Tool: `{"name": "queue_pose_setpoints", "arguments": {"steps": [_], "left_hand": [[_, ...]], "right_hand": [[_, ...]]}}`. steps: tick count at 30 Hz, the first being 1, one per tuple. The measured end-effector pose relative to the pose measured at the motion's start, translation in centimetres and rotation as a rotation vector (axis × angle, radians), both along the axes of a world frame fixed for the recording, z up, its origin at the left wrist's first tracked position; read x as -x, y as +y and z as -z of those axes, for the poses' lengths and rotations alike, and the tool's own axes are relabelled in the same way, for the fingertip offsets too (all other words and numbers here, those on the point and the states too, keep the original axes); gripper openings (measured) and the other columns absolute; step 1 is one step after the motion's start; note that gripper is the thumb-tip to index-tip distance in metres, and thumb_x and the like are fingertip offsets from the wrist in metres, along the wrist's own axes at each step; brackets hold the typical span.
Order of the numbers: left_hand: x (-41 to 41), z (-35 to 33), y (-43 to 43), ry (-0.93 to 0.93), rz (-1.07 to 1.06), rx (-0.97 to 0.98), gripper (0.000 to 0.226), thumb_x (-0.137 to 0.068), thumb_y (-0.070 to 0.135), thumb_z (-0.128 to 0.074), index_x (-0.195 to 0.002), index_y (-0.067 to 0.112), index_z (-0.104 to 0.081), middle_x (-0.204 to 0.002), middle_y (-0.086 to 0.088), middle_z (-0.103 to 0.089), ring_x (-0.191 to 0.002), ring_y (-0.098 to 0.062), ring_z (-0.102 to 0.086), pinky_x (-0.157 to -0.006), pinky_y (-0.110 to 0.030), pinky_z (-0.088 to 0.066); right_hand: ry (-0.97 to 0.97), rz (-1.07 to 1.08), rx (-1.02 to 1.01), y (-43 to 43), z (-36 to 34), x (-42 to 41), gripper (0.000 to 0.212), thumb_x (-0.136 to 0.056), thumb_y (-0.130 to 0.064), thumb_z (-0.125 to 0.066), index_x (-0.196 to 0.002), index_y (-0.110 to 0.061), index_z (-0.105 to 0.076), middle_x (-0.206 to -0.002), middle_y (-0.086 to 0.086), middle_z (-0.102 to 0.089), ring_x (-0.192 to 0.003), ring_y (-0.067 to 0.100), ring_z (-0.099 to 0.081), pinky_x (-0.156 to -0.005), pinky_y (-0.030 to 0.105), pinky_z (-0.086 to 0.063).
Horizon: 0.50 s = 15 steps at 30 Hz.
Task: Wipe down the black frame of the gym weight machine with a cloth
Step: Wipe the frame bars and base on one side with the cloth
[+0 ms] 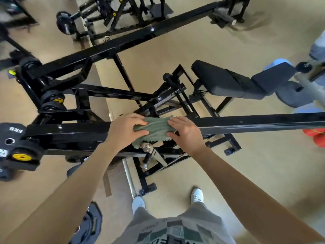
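A glossy black frame bar of the weight machine runs across the view from left to right at waist height. A green cloth is draped over the bar near its middle. My left hand grips the cloth's left end, with fingers above and thumb below. My right hand holds the cloth's right end against the bar, fingers on top and thumb curled under the edge. A corner of the cloth hangs down below the bar.
A second black bar crosses farther back. A black padded seat stands beyond the near bar on the right. Weight plates with yellow hubs sit at the left end. Another plate lies on the tan floor by my feet.
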<state>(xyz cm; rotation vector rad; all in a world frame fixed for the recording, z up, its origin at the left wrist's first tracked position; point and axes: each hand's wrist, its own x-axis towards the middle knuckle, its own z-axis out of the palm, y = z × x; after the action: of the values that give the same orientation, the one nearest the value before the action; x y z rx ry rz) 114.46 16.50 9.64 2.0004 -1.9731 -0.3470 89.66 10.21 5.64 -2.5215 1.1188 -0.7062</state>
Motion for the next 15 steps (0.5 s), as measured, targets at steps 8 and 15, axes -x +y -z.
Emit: {"name": "queue_pose_setpoints", "arguments": {"steps": [8, 15], "left_hand": [[9.4, 0.3, -2.6, -0.076, -0.101, -0.025, 0.048, -0.072, 0.051, -0.085, -0.112, 0.029, -0.072, -0.114, 0.011, -0.070, -0.105, -0.015, -0.061, -0.084, -0.035, -0.049], [15.0, 1.4, -4.6, -0.081, -0.076, 0.010, 0.047, -0.072, 0.049, -0.084, -0.110, 0.024, -0.072, -0.110, 0.010, -0.072, -0.101, -0.016, -0.062, -0.085, -0.038, -0.051]], "right_hand": [[0.012, -0.050, 0.019, -3.7, 0.6, 7.3, 0.050, -0.067, -0.018, -0.091, -0.111, -0.001, -0.074, -0.114, 0.011, -0.074, -0.106, 0.032, -0.067, -0.098, 0.048, -0.053], [-0.001, 0.000, 0.081, -5.0, 1.2, 12.7, 0.051, -0.065, -0.015, -0.092, -0.112, -0.004, -0.075, -0.115, 0.008, -0.074, -0.108, 0.030, -0.067, -0.102, 0.043, -0.051]]}}
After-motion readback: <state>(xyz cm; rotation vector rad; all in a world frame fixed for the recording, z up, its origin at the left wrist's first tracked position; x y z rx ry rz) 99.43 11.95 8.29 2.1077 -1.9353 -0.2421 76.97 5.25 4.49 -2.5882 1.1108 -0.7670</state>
